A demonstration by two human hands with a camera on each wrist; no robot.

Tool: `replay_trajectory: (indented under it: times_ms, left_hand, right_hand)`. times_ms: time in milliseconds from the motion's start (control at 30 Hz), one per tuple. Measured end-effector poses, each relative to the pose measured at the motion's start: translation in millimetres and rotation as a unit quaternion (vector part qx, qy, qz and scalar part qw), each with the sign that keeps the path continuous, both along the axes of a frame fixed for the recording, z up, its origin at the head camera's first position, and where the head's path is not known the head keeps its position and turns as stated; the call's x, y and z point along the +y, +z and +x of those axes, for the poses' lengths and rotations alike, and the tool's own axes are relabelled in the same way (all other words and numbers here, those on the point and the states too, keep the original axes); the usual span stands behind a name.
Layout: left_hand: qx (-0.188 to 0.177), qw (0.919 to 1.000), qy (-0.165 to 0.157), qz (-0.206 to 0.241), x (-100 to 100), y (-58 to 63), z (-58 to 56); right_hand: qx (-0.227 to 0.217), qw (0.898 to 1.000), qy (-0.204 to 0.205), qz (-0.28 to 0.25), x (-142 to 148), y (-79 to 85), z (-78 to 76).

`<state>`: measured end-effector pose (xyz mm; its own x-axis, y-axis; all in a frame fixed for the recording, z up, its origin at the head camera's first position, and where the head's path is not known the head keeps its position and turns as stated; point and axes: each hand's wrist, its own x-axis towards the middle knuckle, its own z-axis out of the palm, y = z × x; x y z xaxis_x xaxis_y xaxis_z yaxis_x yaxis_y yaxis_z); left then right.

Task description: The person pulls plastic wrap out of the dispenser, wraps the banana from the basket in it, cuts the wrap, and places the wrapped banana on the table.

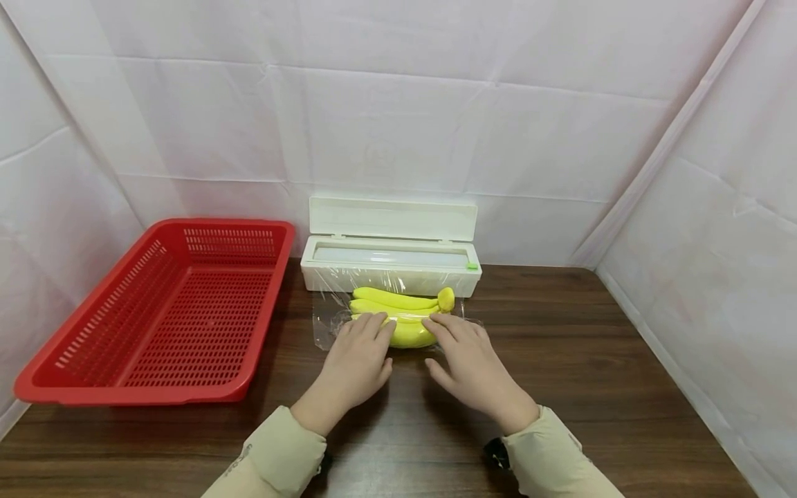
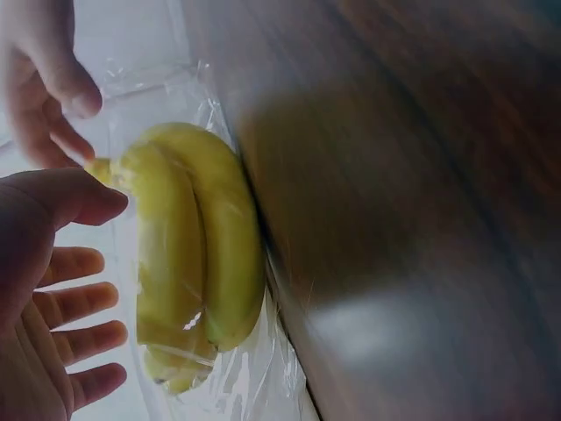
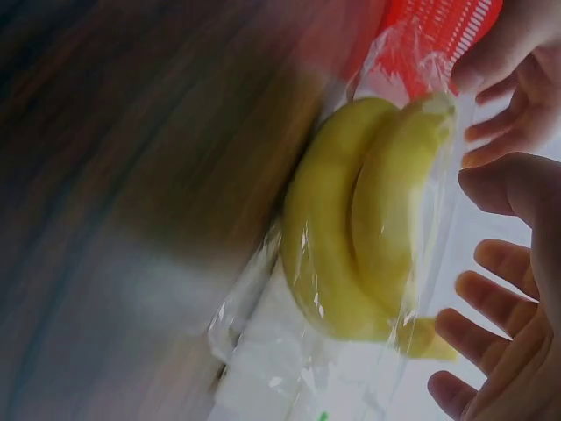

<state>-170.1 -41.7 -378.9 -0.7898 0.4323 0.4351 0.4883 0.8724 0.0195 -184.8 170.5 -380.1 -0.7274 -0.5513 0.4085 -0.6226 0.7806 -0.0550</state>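
A bunch of yellow bananas [image 1: 414, 337] lies in front of a white cling film box [image 1: 392, 220], its stem end to the right in the head view. Clear cling film [image 1: 324, 326] stretches from the box over the bananas, and its loose edges spread past both ends. My left hand [image 1: 358, 360] is over the near left side of the bunch, fingers extended and fingertips at the film. Opposite it, my right hand [image 1: 470, 366] has its fingers spread at the near right side, close to the stem. Neither hand grips anything.
To the left stands a red plastic basket [image 1: 149, 395] with slotted walls. The film box has its lid raised, a roll [image 1: 389, 256] inside and a green slider [image 1: 472, 266] at its right end. White cloth [image 1: 386, 124] hangs behind the brown wooden table [image 1: 548, 332] and along its sides.
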Motion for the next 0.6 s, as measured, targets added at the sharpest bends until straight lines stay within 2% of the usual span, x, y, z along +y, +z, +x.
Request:
replay_trajectory:
  times_ms: [200,600]
  left_hand:
    - [-0.013,0.9988,0.02,-0.042,5.2,-1.6,-2.7]
    - [-0.022,0.9955,0.036,-0.085,10.1,-2.2,-9.1]
  right_hand:
    - [-0.019,0.999,0.01,0.042,-10.7,-0.7,-1.3]
    - [-0.053,0.993,0.003,0.105,-22.8,-2.3,-9.7]
